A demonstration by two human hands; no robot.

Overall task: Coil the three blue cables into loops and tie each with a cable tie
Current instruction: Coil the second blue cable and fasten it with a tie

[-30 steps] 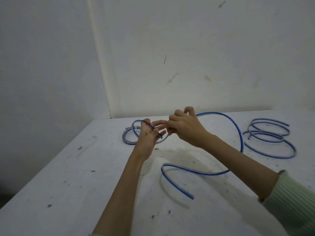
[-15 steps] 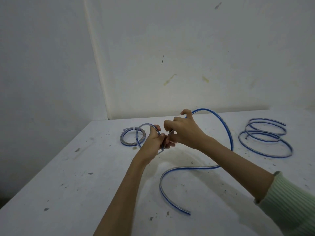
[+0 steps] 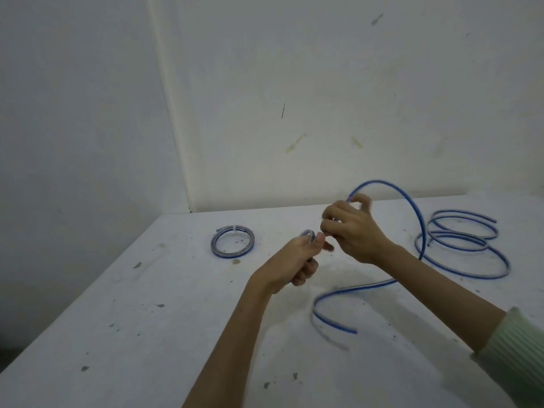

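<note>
A scuffed white table (image 3: pixel 153 313) fills a bare white corner. Left of the hands lies a finished coil (image 3: pixel 232 241), already bound with a white tie. The left hand (image 3: pixel 297 262) grips the small loops of the cable being wound (image 3: pixel 419 231), probably so they cannot spring open, while the right hand (image 3: pixel 351 231), just right of it, pinches the arching slack to feed another turn. Right of the hands, a third cable (image 3: pixel 468 251) sprawls loose.
</note>
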